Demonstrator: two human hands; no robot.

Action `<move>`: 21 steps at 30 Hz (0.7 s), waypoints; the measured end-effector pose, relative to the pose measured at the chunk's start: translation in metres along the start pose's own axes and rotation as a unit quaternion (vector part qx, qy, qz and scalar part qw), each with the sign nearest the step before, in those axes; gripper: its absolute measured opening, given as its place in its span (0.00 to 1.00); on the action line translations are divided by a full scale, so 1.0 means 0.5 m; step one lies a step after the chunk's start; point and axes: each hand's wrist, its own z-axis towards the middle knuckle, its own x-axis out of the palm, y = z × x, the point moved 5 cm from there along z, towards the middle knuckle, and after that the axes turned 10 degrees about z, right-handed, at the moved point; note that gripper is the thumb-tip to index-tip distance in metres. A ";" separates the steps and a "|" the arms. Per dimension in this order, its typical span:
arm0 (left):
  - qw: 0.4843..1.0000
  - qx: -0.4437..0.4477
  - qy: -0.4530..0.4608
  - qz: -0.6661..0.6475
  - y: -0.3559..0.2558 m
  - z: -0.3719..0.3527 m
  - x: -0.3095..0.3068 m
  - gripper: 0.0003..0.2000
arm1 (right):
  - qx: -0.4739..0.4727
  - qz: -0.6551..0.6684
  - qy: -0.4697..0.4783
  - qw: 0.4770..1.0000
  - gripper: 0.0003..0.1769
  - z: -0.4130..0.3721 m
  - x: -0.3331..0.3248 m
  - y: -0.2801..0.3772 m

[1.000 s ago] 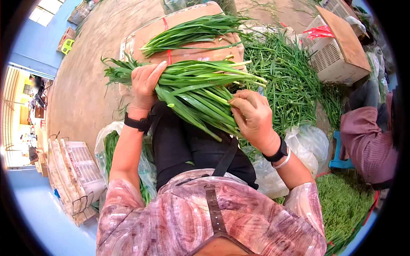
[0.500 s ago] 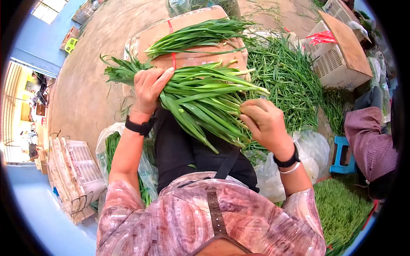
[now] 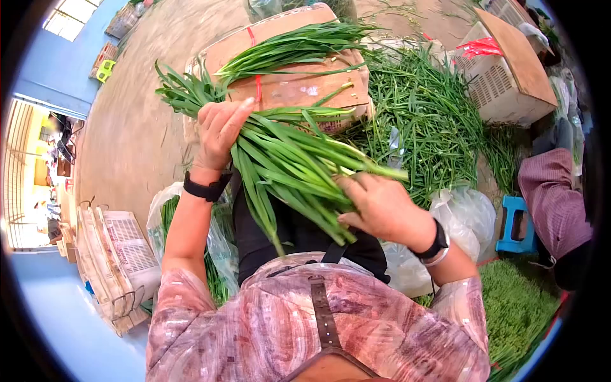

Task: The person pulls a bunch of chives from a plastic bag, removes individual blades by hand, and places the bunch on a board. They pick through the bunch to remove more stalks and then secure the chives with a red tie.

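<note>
My left hand [image 3: 219,130] is closed round the leafy end of a bunch of garlic chives [image 3: 296,156], held over my lap. The long flat leaves fan out to the right, with pale stem ends there. At that stem side, my right hand [image 3: 387,213] has its fingers curled against the lower stems, thumb below; its fingertips are partly hidden. Beyond the bunch, a second bunch of chives [image 3: 289,52] lies on a cardboard-topped crate [image 3: 286,94], with a red tie [image 3: 258,88] across the cardboard.
Loose chives [image 3: 417,121] are heaped right of the crate. A white crate [image 3: 496,83] with a board and red ties stands beyond. Clear plastic bags [image 3: 461,219], a blue stool [image 3: 517,224] and another person's sleeve [image 3: 555,197] are to the right. Stacked crates [image 3: 124,254] stand left.
My right hand has moved down and left along the stems. The held bunch has tilted, its stem side lower, and some stems have separated at the top.
</note>
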 end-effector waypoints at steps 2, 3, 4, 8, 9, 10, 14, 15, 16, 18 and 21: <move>0.999 0.024 0.026 0.006 -0.014 0.014 -0.008 0.19 | 0.027 -0.025 -0.001 0.999 0.33 0.000 -0.045 -0.011; 0.999 0.032 0.026 0.005 -0.014 0.020 -0.011 0.19 | -0.016 -0.033 -0.070 0.997 0.33 0.003 -0.078 -0.012; 0.999 0.038 0.027 0.005 -0.013 0.024 -0.011 0.19 | -0.027 -0.040 -0.109 0.993 0.32 0.010 -0.114 -0.012; 0.998 0.058 0.024 -0.010 -0.029 0.050 -0.019 0.18 | -0.070 0.146 -0.190 0.968 0.20 0.108 -0.182 -0.062; 0.997 0.069 0.020 -0.012 -0.035 0.062 -0.023 0.18 | -0.046 0.150 -0.152 0.976 0.18 0.137 -0.176 -0.085; 0.997 0.077 0.014 -0.014 -0.045 0.077 -0.033 0.17 | -0.023 0.153 -0.113 0.982 0.16 0.162 -0.171 -0.106; 0.994 0.103 -0.021 0.000 -0.046 0.079 -0.051 0.18 | -0.018 0.220 -0.051 0.974 0.10 0.173 -0.104 -0.140; 0.994 0.105 -0.021 0.004 -0.047 0.077 -0.055 0.18 | 0.011 0.245 -0.014 0.969 0.11 0.174 -0.091 -0.139; 0.994 0.108 -0.020 0.007 -0.052 0.076 -0.057 0.18 | 0.057 0.309 0.024 0.949 0.11 0.172 -0.077 -0.138; 0.993 0.117 -0.009 0.002 -0.065 0.079 -0.058 0.18 | 0.079 0.451 0.028 0.889 0.14 0.162 -0.051 -0.113; 0.992 0.124 -0.006 -0.006 -0.067 0.080 -0.051 0.18 | -0.033 0.394 -0.039 0.918 0.10 0.146 -0.066 -0.071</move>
